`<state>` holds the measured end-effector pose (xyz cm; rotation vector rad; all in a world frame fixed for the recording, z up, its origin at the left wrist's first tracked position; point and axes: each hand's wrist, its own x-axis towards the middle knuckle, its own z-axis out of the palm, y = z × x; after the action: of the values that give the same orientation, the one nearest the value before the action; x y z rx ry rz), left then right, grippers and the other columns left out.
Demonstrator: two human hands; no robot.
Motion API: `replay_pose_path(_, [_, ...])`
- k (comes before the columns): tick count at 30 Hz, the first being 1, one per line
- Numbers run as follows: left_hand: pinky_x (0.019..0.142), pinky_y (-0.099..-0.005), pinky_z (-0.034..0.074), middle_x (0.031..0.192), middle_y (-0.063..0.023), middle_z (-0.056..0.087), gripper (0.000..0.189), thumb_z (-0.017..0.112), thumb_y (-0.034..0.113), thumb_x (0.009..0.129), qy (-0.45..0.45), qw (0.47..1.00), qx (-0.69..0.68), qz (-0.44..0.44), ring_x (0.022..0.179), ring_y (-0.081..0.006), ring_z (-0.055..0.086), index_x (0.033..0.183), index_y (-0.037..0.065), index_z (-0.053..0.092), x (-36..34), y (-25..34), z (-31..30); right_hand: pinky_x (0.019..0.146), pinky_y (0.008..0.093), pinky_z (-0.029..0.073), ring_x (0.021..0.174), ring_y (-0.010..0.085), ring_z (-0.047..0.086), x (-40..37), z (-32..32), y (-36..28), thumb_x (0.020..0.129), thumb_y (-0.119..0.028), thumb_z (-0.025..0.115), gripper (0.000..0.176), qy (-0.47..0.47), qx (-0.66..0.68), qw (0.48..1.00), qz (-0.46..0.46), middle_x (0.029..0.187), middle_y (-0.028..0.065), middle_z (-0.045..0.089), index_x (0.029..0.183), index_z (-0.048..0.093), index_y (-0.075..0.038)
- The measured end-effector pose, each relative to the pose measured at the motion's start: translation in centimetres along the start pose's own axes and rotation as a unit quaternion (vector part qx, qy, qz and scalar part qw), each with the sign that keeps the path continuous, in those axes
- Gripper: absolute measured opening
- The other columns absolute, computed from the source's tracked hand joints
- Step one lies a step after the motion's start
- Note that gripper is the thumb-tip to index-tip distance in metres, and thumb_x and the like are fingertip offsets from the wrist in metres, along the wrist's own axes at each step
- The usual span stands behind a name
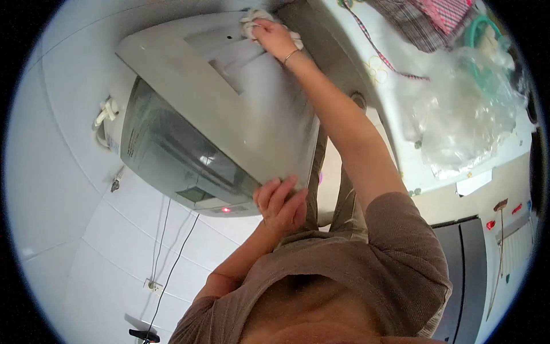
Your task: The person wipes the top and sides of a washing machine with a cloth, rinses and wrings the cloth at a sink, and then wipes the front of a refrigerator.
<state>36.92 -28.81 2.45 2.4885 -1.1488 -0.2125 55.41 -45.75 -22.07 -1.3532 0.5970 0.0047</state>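
Observation:
My right hand is closed on a pale crumpled cloth and presses it against the far end of a light grey appliance, which looks like a top-loading washing machine. The right arm is stretched across it, with a thin bracelet at the wrist. My left hand rests on the near corner of the machine, its fingers apart and laid over the edge. Beside it a small red light glows on the dark translucent panel. The cloth partly hides behind the right hand's fingers.
A tap sticks out from the tiled wall behind the machine. Black cords hang near a wall socket. To the right, a covered table bears clear plastic bags and checked fabric. A broom stands farther right.

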Motion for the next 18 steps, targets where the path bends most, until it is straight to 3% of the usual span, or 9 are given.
replay_pose_path(2, [0.081,-0.0337,0.032,0.108,-0.0017,0.058,0.02,0.06,0.011,0.066,0.013,1.0,-0.013,-0.013,0.102,-0.0212,0.043,0.084,0.018,0.064,-0.3,0.1,0.2,0.085,0.0349,0.043,0.091,0.032,0.058,2.9,0.4,5.9,0.078,-0.038,0.044,0.048,0.124,-0.121,0.985,-0.019,0.097,0.0147,0.063,0.11,0.058,-0.006])
replay_pose_path(4, [0.081,-0.0333,0.032,0.107,-0.0012,0.059,0.02,0.06,0.011,0.066,0.021,0.999,-0.028,-0.023,0.101,-0.0207,0.044,0.084,0.018,0.065,-0.7,0.2,0.2,0.083,0.0341,0.044,0.095,0.0294,0.057,5.8,0.2,11.5,0.08,-0.031,0.043,0.045,0.105,-0.17,0.98,-0.001,0.105,0.0164,0.059,0.114,0.054,-0.004])
replay_pose_path(6, [0.082,-0.0398,0.032,0.099,-0.0024,0.061,0.011,0.064,0.01,0.067,0.026,0.998,-0.046,-0.032,0.102,-0.0242,0.044,0.075,0.017,0.061,-0.8,0.2,0.2,0.081,0.0333,0.044,0.098,0.0269,0.056,7.1,-0.6,13.2,0.082,-0.023,0.043,0.043,0.091,-0.22,0.971,0.015,0.112,0.0181,0.056,0.118,0.05,-0.001])
replay_pose_path(8, [0.081,-0.039,0.032,0.099,-0.0015,0.061,0.01,0.065,0.013,0.068,0.021,0.999,-0.03,-0.025,0.1,-0.0233,0.044,0.076,0.018,0.062,-0.5,0.2,-0.1,0.084,0.0378,0.042,0.104,0.0321,0.053,7.8,-1.2,13.4,0.085,-0.029,0.037,0.047,0.012,-0.001,0.981,0.192,0.114,0.02,0.054,0.12,0.047,0.001])
replay_pose_path(9, [0.08,-0.0351,0.032,0.102,-0.0009,0.061,0.012,0.063,0.014,0.068,0.029,0.999,-0.027,-0.019,0.1,-0.0207,0.044,0.08,0.018,0.064,-0.5,0.2,0.0,0.078,0.041,0.043,0.093,0.0309,0.056,5.3,-2.8,6.5,0.085,-0.03,0.038,0.047,-0.015,0.05,0.962,0.266,0.105,0.019,0.057,0.117,0.048,0.003])
replay_pose_path(14, [0.084,-0.0311,0.032,0.104,0.0026,0.061,0.014,0.063,0.021,0.069,0.046,0.998,-0.015,-0.034,0.102,-0.017,0.043,0.083,0.022,0.066,-0.4,0.2,0.3,0.079,0.0405,0.043,0.092,0.0305,0.057,10.3,-2.1,11.5,0.084,-0.033,0.04,0.049,0.043,0.104,0.954,0.278,0.104,0.0187,0.058,0.117,0.049,0.002])
replay_pose_path(16, [0.089,-0.031,0.03,0.104,0.0062,0.061,0.014,0.064,0.024,0.07,0.034,0.999,0.027,-0.003,0.106,-0.016,0.042,0.084,0.026,0.066,-1.1,-0.2,0.5,0.057,0.0309,0.043,0.059,0.016,0.052,11.7,-1.1,12.8,0.087,-0.027,0.041,0.029,0.052,0.22,0.937,0.267,0.071,0.0055,0.057,0.085,0.061,-0.006])
replay_pose_path(17, [0.093,-0.031,0.028,0.104,0.0088,0.061,0.015,0.064,0.025,0.071,0.043,0.998,0.036,-0.028,0.107,-0.0156,0.042,0.085,0.029,0.065,-1.1,0.2,0.7,0.07,0.0364,0.046,0.078,0.0225,0.058,12.7,-1.0,13.2,0.086,-0.031,0.041,0.035,0.049,0.097,0.945,0.307,0.086,0.009,0.062,0.098,0.06,-0.004])
replay_pose_path(18, [0.093,-0.031,0.028,0.104,0.0088,0.061,0.015,0.064,0.025,0.071,0.044,0.998,0.042,-0.031,0.107,-0.0156,0.042,0.085,0.029,0.065,-1.2,0.2,1.0,0.07,0.0364,0.046,0.078,0.0225,0.058,13.1,-0.3,13.5,0.086,-0.031,0.041,0.035,0.042,0.099,0.946,0.307,0.086,0.009,0.062,0.098,0.06,-0.004])
